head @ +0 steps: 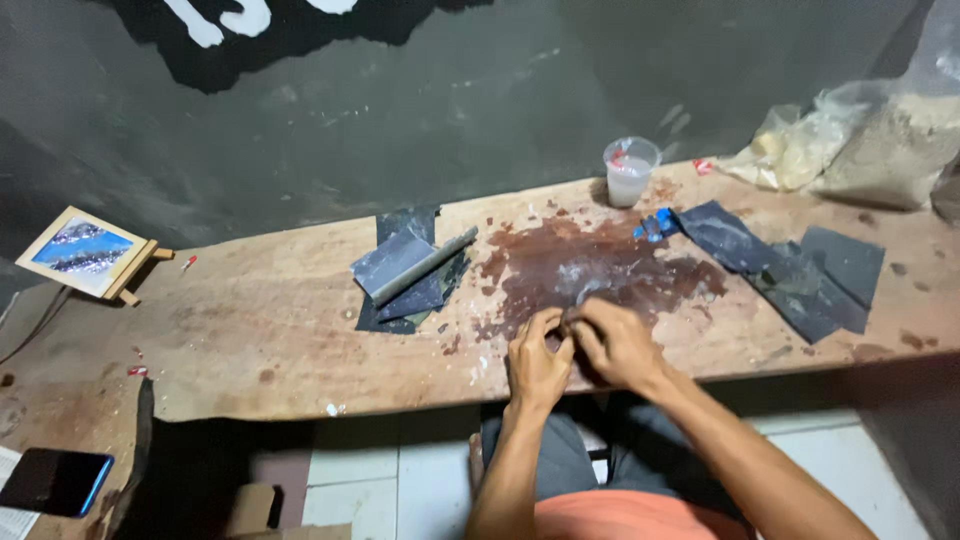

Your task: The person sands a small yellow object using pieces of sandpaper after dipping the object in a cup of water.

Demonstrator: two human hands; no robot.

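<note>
While the head camera looks down from above, both hands meet at the near edge of the long, rough wooden plank surface (260,330), over a dark reddish-brown wet stain (590,265) that spreads across its middle. The left hand (537,362) is curled, its fingertips pinched together on a small object (567,325) held between the two hands; the object is too small and too hidden to tell what it is. The right hand (618,343) is also curled, its thumb and fingers closed on that same small object, touching the left hand's fingertips.

To the left of the hands lies a stack of dark grey sandpaper sheets (405,290) with a flat grey rectangular block (392,262) resting on top. Further sheets of dark sandpaper (800,270) lie spread to the right of the stain, with a small blue piece (655,226) just beside them. A clear plastic cup of cloudy white liquid (630,172) stands at the far edge near the dark wall. Clear plastic bags of pale powder (870,145) sit at the far right. A small framed picture on a wooden easel (88,253) stands at the far left, and a dark smartphone (55,481) lies at the lower left, well apart from the hands.
</note>
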